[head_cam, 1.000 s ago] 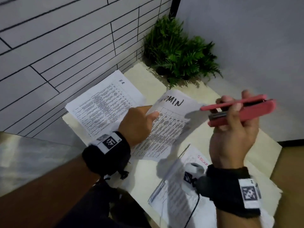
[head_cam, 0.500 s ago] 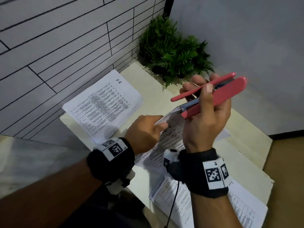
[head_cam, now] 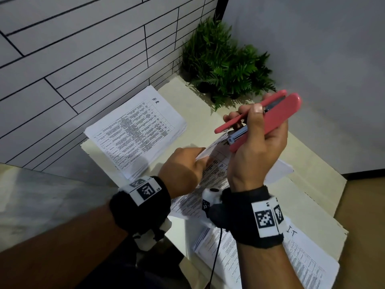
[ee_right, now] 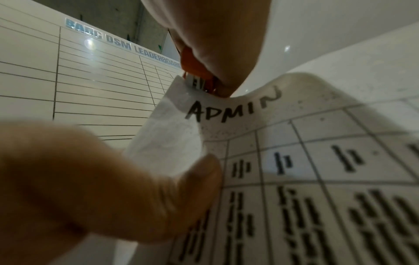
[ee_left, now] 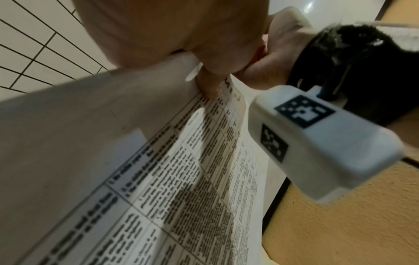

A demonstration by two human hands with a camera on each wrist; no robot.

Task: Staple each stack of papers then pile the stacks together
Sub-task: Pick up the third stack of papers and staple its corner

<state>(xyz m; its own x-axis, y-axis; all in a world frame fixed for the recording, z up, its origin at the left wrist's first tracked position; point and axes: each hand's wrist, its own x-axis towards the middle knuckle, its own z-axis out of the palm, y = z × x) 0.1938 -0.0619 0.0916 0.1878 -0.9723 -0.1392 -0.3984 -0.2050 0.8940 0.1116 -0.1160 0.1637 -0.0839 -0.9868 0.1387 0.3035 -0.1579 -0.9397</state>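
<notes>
Paper: ADMIN stack (ee_right: 294, 147), printed table, top edge curled upward.
Stapler: red stapler (ee_right: 195, 70) closing over stack's top corner, gripped by right hand (ee_right: 215, 35).
Left hand (ee_right: 95, 188): thumb pressed on sheet.
Background: wall board (ee_right: 97, 78), lettering partly legible.

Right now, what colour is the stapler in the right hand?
Pink, with a metal magazine; the stapler shows best in the head view.

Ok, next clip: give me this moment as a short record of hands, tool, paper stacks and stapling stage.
left hand: pinches the ADMIN stack near its top corner, holding it lifted
right hand: grips the pink stapler
stapler: mouth over the ADMIN stack's top corner
HR stack: lying on the table by the tiled wall
IT stack: lying at the table's near end
stage: staple about to go in; whether it has fired cannot be told
</notes>
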